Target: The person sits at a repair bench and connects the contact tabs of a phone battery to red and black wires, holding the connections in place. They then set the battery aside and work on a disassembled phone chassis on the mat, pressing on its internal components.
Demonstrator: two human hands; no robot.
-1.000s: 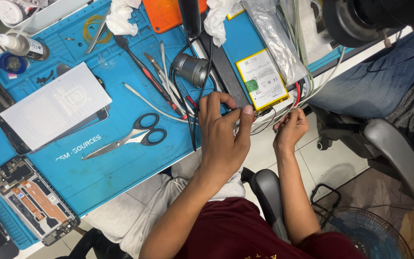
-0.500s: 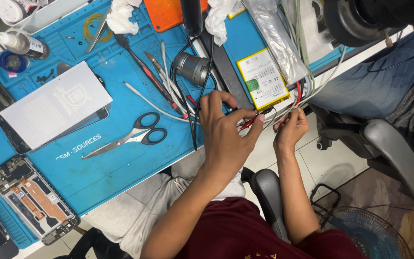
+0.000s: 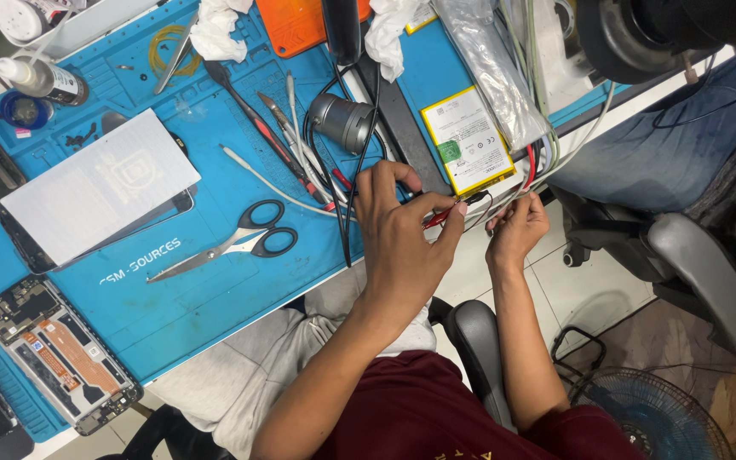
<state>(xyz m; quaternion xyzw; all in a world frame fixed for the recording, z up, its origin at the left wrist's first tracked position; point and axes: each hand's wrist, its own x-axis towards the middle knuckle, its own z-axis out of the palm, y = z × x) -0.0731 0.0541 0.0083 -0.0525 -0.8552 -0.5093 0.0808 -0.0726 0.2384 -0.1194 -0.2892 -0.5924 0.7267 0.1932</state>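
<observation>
Between the two hands, at the counter's near edge, thin red and black wires (image 3: 470, 207) stretch taut. Left hand (image 3: 402, 243) pinches a slim red clip (image 3: 438, 216) on those wires between thumb and forefinger, its grip clenched. Right hand (image 3: 517, 226) pinches the wires' other end. Just beyond both grips lies a flat, glossy white battery (image 3: 468, 139) with a yellow border. Farther left, steel scissors (image 3: 232, 242) with black handles rest on the rubbery blue mat (image 3: 206, 290).
</observation>
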